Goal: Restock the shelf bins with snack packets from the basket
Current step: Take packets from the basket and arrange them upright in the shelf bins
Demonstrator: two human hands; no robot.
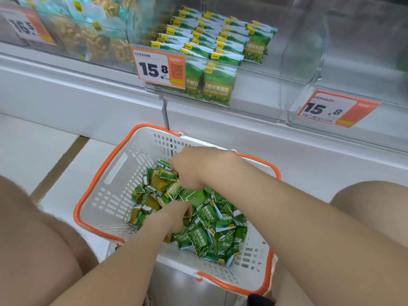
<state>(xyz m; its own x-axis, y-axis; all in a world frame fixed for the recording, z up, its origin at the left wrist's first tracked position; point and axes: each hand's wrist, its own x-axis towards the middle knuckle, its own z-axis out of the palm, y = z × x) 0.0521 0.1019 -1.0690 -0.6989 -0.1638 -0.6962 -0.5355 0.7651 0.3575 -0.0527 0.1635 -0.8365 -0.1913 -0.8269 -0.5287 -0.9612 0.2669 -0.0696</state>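
Gathering: right hand bunched knuckles-up, fingers curled round a clutch of packets at the heap's far end.
Left hand: fingers sunk into the heap nearer the body; whether they hold anything cannot be told.
Basket: on the floor under both hands, white with an orange rim, its bottom covered with loose green packets.
Bin: up beyond the hands on the shelf, clear-walled, already carrying neat rows of the same green stock, with bare space to the right of them.
Progress: judged about midway at best. Much is shelved, a good heap waits in the basket, and this handful is not yet lifted.
Second bin: up and right of the right hand, no stock seen in it.
Nut bin: up and left of the left hand, blurred pale bags.
Tag: orange, clipped to the bin's front, straight beyond the hands.
In the way: the ledge juts between hands and bin, and the bin's front wall likely has to be cleared from above. Knees flank both arms.
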